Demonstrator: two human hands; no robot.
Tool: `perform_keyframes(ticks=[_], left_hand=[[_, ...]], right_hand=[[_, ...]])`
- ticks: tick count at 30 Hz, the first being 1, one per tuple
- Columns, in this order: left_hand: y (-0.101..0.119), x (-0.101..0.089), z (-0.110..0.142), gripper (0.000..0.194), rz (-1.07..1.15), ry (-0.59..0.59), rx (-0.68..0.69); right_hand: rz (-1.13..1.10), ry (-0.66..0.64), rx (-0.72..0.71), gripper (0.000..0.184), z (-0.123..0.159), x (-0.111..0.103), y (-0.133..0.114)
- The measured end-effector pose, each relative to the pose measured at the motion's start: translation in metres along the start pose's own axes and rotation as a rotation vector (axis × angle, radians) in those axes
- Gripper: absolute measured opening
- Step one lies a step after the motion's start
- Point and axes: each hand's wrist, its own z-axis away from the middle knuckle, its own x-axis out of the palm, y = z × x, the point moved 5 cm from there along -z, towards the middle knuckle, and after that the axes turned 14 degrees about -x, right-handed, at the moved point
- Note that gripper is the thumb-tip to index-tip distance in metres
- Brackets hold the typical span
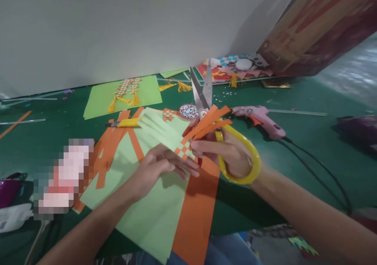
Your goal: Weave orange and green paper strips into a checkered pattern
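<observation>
Head camera: I am watching from afar, reading a clock face around the small woven piece (183,152), which is sitting near the middle of the view, its orange and pale green paper crossing in a crisp checker. Flat, ribbon-like orange strips (208,123) are fanning out toward half past one. At three o'clock the right hand (234,157) is gripping the scissors (203,114), the smooth yellow handle looping round it, while its forward fingers are meeting the weave's edge; the steel blades are standing apart, pointing toward one. From eight the left hand (160,159) is reaching in, its fingers lying loosely apart just beside the weave; whether they are touching it, I cannot tell.

Below, a matte light green sheet (144,218) is spreading toward seven, and a wide orange sheet (196,214) is running down between five and six. At nine, narrow cut strips (114,147) are lying heaped, and toward ten a yellow cutter (128,123) is resting partly across them. A smaller woven square (168,115) is lying at eleven; at twelve a round dish (180,112) is holding tiny bits. Between two and three, a pink plastic glue gun (265,120) is trailing its dark cord (321,161) over the green tabletop (306,147). Farther out, between ten and eleven, another green sheet (98,100) is carrying checkered pieces (126,87) with yellow tassels (134,100).
</observation>
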Motion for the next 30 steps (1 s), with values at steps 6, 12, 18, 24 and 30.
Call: perform_keyframes(ticks=[6,12,18,24,30], left_hand=[[-0.011,0.003,-0.001,0.025,0.212,-0.218,-0.273],[-0.012,-0.005,-0.003,0.02,0.234,0.008,-0.257],[0.004,-0.014,0.0,0.022,0.18,0.209,-0.057],[0.012,-0.031,0.006,0.019,0.329,0.384,0.161],[0.015,-0.04,0.009,0.016,0.417,0.443,0.234]], right_hand=[[-0.125,-0.022,0.046,0.023,0.0,0.005,-0.004],[-0.171,0.099,0.04,0.027,-0.002,0.006,-0.008],[-0.129,0.174,0.03,0.044,-0.003,-0.015,-0.002],[0.324,0.21,0.052,0.039,-0.004,-0.031,-0.011],[0.692,0.02,0.047,0.043,-0.005,-0.034,-0.01]])
